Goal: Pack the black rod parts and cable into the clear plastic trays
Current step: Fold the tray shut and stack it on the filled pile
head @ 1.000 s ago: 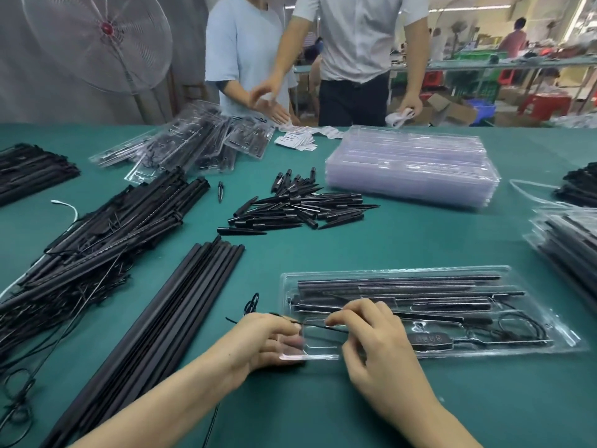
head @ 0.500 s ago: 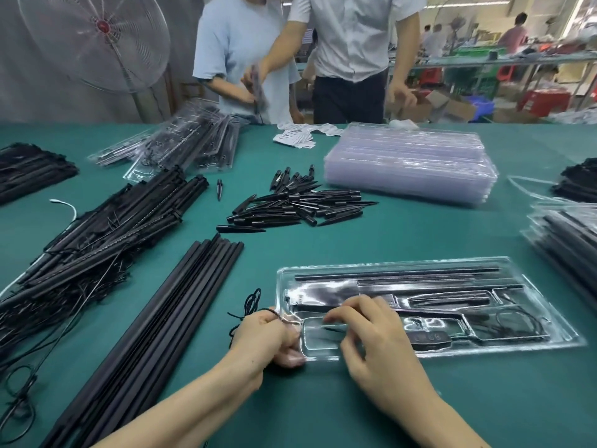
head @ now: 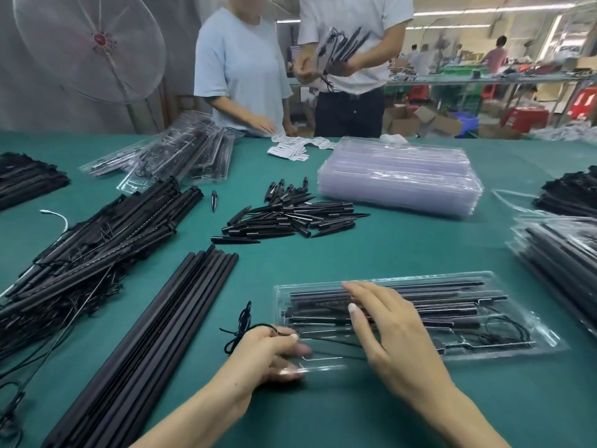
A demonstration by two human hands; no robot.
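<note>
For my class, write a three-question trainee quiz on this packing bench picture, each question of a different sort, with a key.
1. True or false: the right hand lies with straight fingers over the clear tray.
2. Multiple choice: what is the left hand pinching? A) a white label B) the thin black cable C) a pointed tip from the pile of black tips
3. Fill in: the stack of empty clear trays sits on the ____ side of the green table, beyond the tray being packed.

Key: 1 true; 2 B; 3 far
</note>
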